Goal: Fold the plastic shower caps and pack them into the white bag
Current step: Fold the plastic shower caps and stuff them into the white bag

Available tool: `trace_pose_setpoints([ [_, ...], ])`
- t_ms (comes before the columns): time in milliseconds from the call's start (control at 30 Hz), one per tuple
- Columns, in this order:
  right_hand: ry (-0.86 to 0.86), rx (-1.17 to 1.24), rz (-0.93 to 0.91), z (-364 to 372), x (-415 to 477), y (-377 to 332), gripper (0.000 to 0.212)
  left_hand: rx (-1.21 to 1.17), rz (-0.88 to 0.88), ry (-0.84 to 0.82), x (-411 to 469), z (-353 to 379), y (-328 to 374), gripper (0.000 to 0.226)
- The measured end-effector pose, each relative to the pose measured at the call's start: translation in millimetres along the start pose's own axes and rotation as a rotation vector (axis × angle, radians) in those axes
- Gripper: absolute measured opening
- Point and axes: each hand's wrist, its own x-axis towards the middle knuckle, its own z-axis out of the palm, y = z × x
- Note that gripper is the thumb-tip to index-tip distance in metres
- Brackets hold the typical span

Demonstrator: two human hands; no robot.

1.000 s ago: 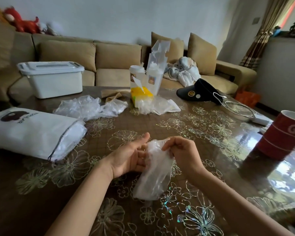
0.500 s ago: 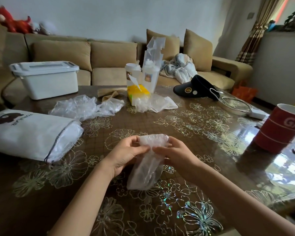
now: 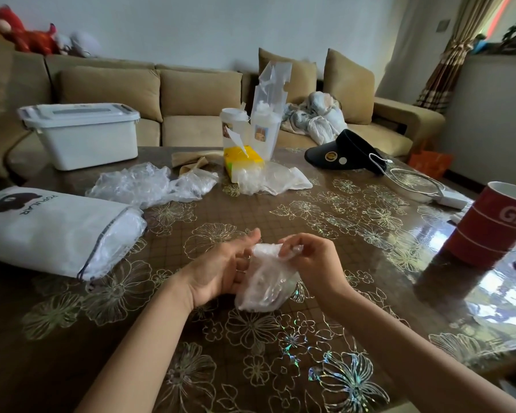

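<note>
A clear plastic shower cap (image 3: 265, 281) hangs crumpled between my hands above the table's middle. My right hand (image 3: 313, 263) pinches its top edge with curled fingers. My left hand (image 3: 221, 266) lies beside it, palm turned up, fingers straight against the cap's left side. The white bag (image 3: 51, 228) lies on its side at the left, its mouth facing right with clear plastic showing inside. More loose shower caps (image 3: 143, 186) lie heaped behind it.
A white lidded box (image 3: 84, 135) stands at the back left. A yellow box with clear packaging (image 3: 248, 162), a black visor (image 3: 346, 153), a white cable and charger (image 3: 423, 189) and a red mug (image 3: 495, 225) stand around the flowered table (image 3: 280, 368).
The cap has been bunched shorter. My left hand let go of its top edge and opened flat beside it, while my right hand kept the pinch and moved slightly right.
</note>
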Motion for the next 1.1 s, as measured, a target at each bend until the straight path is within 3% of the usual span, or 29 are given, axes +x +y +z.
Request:
trace_pose_setpoints([
  [100, -0.054, -0.170, -0.092, 0.3, 1.5, 1.2, 0.057, 0.089, 0.053, 0.095, 0.4, 2.5, -4.3, 0.044],
  [167, -0.159, -0.181, -0.055, -3.2, 1.3, -1.4, 0.057, 0.061, 0.089, 0.183, 0.5, 3.5, -3.5, 0.045],
  [267, -0.177, 0.072, 0.109, -11.7, 1.9, -10.9, 0.047, 0.018, 0.170, 0.302, 0.8, 3.4, -0.7, 0.033],
  [367, -0.146, 0.218, 0.220, -12.8, 4.1, -16.2, 0.021, 0.032, 0.227, 0.364, 3.2, 2.7, -1.5, 0.035],
  [467, -0.238, 0.200, 0.347, -9.5, 4.9, -12.5, 0.050, 0.051, 0.277, 0.343, 4.3, 3.9, -3.6, 0.034],
  [567, -0.258, 0.232, 0.368, -4.2, 3.3, -9.8, 0.030, 0.070, 0.313, 0.346, 5.7, 3.6, -4.3, 0.023],
  [667, -0.192, 0.256, 0.330, -4.1, 3.2, -5.5, 0.010, 0.079, 0.302, 0.335, 5.4, 4.1, -3.6, 0.028],
  [834, -0.116, 0.269, 0.245, -7.8, 5.1, -3.8, 0.018, 0.054, 0.087, 0.104, -0.5, 11.0, -0.6, 0.039],
  [967, -0.062, 0.205, 0.151, -8.2, 7.2, -2.6, 0.027, -0.019, -0.012, 0.057, -0.7, 8.2, 1.2, 0.072],
  [1101, -0.069, 0.068, 0.038, -9.5, 5.3, 0.6, 0.039, -0.057, 0.015, 0.057, -1.4, 11.2, 0.9, 0.065],
])
